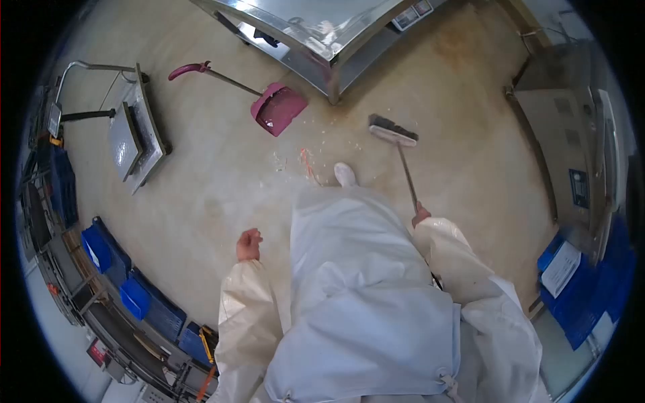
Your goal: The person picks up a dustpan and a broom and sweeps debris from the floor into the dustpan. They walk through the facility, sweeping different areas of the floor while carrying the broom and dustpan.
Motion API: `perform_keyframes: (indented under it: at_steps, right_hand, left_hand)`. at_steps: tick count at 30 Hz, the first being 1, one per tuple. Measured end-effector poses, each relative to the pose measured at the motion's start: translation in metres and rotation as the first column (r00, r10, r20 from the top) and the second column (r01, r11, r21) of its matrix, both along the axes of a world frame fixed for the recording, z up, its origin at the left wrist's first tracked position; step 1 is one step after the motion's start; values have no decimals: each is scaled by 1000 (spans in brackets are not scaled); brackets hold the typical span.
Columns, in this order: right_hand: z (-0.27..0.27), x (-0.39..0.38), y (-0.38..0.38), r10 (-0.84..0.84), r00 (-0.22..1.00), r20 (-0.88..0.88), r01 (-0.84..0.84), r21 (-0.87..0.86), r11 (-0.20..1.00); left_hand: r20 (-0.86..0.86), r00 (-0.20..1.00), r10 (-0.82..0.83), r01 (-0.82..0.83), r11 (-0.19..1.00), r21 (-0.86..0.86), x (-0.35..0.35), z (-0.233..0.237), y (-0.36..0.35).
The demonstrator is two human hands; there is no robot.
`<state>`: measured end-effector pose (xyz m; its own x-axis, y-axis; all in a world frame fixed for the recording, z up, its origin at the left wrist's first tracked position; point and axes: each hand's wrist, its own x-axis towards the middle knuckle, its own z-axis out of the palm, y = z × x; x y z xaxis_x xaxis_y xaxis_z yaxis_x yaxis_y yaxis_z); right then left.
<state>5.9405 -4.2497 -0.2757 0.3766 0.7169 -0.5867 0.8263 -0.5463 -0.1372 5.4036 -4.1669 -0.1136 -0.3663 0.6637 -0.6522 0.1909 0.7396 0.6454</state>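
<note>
My right hand (421,214) is wrapped around the handle of a broom (395,134), whose dark bristles and pale head rest on the floor ahead of me. My left hand (249,244) hangs over the floor with its fingers curled in, and nothing shows in it. A pink long-handled dustpan (281,111) stands farther forward on the left, apart from both hands. Between dustpan and broom, an orange strip (308,163) and small white scraps (279,161) are scattered on the floor near my white shoe (345,174).
A steel table (322,33) with a lower shelf stands ahead. To the left are a platform trolley (144,141), blue bins (107,252) and a long conveyor-like machine (114,322). A metal cabinet (571,141) and blue material (594,289) line the right side.
</note>
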Motion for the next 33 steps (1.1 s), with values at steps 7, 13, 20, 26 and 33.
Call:
perform_keyframes:
  at_steps: [7, 13, 20, 26, 33]
  right_hand:
    - [169, -36, 42, -754, 583, -303, 545, -542, 640]
    - [59, -55, 80, -495, 865, -81, 492, -55, 869]
    - [2, -168, 66, -463, 887, 5, 449, -254, 857]
    - [72, -261, -25, -473, 852, -223, 464, -95, 881]
    - [146, -219, 39, -817, 363, -447, 852, -197, 486]
  left_hand:
    - [-412, 851, -326, 427, 885, 183, -57, 29, 165]
    - [-665, 608, -433, 709, 674, 209, -77, 67, 305]
    - [-921, 203, -332, 957, 267, 114, -77, 65, 427]
    - [-922, 78, -379, 941, 334, -58, -80, 32, 482]
    - [-863, -32, -505, 894, 372, -250, -76, 17, 518]
